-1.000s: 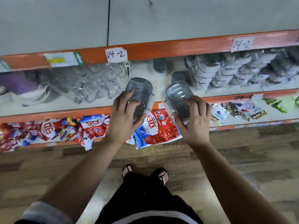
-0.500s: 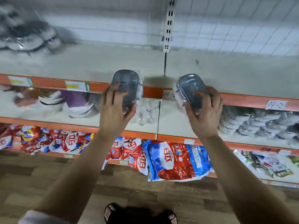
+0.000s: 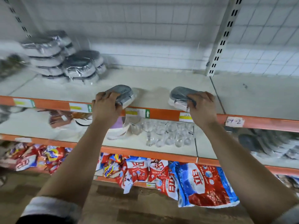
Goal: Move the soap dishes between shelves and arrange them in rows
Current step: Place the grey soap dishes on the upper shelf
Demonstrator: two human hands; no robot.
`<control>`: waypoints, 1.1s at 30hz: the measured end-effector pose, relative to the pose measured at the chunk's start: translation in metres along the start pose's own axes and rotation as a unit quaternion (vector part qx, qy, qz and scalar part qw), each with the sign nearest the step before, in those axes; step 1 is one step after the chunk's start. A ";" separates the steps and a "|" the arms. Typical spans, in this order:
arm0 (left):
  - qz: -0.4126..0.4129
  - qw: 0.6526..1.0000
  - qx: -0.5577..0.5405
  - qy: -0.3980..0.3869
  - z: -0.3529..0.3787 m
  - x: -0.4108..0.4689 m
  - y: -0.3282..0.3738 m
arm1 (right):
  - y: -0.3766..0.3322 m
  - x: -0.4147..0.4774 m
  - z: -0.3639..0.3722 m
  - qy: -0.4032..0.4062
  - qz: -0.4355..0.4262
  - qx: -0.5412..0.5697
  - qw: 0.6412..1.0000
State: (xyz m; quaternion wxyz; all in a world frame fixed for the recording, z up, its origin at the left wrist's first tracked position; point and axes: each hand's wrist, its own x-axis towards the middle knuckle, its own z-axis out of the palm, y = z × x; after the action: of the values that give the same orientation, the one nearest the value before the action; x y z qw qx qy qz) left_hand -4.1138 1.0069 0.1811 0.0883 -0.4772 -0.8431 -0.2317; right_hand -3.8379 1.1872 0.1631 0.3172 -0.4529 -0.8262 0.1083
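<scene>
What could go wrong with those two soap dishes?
The left soap dish, gripped by the left hand, and the right soap dish, gripped by the right hand, sit at the shelf's orange front edge; released there, they might slip off. The stacked dishes behind look uneven; a bump might topple them.

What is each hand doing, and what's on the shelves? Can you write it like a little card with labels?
left hand: grips the left soap dish at the front edge of the top shelf
right hand: grips the right soap dish, same shelf edge
back left: stacked soap dishes in wrap
one level down: clear glasses
lowest: detergent bags
</scene>
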 end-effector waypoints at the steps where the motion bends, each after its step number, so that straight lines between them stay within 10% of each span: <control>1: -0.007 1.000 -0.007 -0.016 -0.005 0.009 -0.012 | -0.011 0.003 0.010 -0.010 0.001 0.013 1.000; 33: 0.040 0.997 -0.011 0.059 -0.033 0.248 -0.147 | -0.162 0.167 0.199 -0.043 -0.024 0.111 0.993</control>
State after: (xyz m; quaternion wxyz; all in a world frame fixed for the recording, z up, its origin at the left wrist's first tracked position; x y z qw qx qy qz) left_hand -4.3721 1.1165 0.2567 0.1424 -0.4971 -0.8140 -0.2647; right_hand -4.1361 1.2533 0.1553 0.3321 -0.3899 -0.8326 0.2109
